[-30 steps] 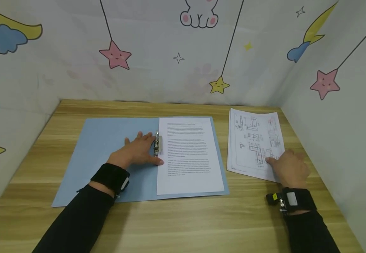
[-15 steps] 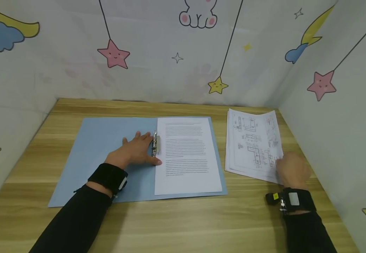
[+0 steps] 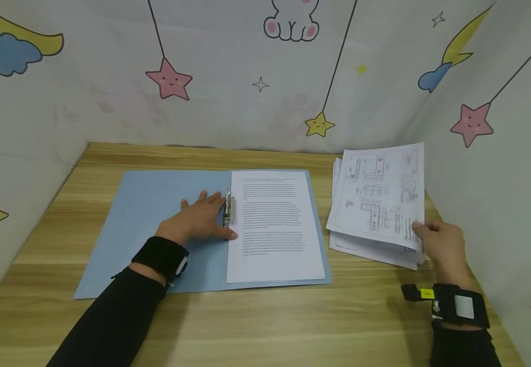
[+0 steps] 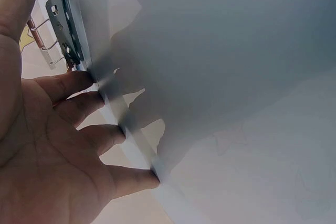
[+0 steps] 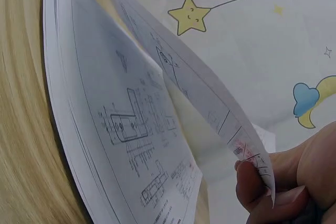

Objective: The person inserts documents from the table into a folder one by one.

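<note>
A blue folder (image 3: 137, 219) lies spread flat on the table, with a metal ring clip (image 3: 227, 210) along its middle. On its right half rests a printed text page (image 3: 272, 265). My left hand (image 3: 196, 216) rests with fingers spread on the folder beside the clip, thumb on the page's left edge. My right hand (image 3: 446, 244) pinches the right edge of a sheet with technical drawings (image 3: 380, 193) between thumb and fingers. That sheet is lifted and bowed above a stack of drawing sheets (image 5: 126, 129), as the right wrist view shows.
The wooden table (image 3: 293, 326) runs up to a pale wall cloth (image 3: 219, 117) printed with stars and clouds. At the right, another wall (image 3: 513, 204) stands close to my right hand. Black straps with cameras sit on both wrists.
My right hand has gone from touching the stack's lower right corner to pinching the top drawing sheet, raising its right side. My left hand stays in place.
</note>
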{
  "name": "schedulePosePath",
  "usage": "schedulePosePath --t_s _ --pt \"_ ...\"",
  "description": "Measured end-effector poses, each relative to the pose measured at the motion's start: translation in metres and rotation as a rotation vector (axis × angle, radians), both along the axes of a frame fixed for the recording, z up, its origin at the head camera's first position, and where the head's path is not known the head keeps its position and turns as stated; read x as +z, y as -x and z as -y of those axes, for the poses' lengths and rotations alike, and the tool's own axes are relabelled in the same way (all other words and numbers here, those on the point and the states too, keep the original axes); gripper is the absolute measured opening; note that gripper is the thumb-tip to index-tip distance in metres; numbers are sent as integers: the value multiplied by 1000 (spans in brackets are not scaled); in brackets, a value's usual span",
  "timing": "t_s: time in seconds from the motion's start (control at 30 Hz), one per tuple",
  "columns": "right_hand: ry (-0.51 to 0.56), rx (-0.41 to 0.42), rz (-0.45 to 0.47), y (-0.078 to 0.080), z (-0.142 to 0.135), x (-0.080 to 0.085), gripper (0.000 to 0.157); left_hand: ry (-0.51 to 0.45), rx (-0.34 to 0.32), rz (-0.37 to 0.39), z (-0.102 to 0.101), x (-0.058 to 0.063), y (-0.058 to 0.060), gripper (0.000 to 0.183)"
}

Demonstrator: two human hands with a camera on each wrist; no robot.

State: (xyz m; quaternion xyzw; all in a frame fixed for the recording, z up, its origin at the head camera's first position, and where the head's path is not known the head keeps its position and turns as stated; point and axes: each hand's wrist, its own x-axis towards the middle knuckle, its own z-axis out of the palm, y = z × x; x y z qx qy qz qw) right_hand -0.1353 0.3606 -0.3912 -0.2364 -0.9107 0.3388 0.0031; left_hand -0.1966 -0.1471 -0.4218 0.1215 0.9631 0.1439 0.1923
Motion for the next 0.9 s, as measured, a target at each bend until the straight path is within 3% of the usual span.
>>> schedulePosePath --t_s 0.23,0.43,0.53,0.9 --pt "250 -39 -60 -3 25 -4 64 3 -7 1 -1 1 0 115" --pt "386 54 -110 0 64 -14 46 0 -3 6 -1 3 -1 114" --pt "378 118 -100 0 81 -22 41 -13 -2 13 -1 3 -1 115" --pt "153 347 -29 -5 117 -40 32 -41 -18 57 4 5 2 119"
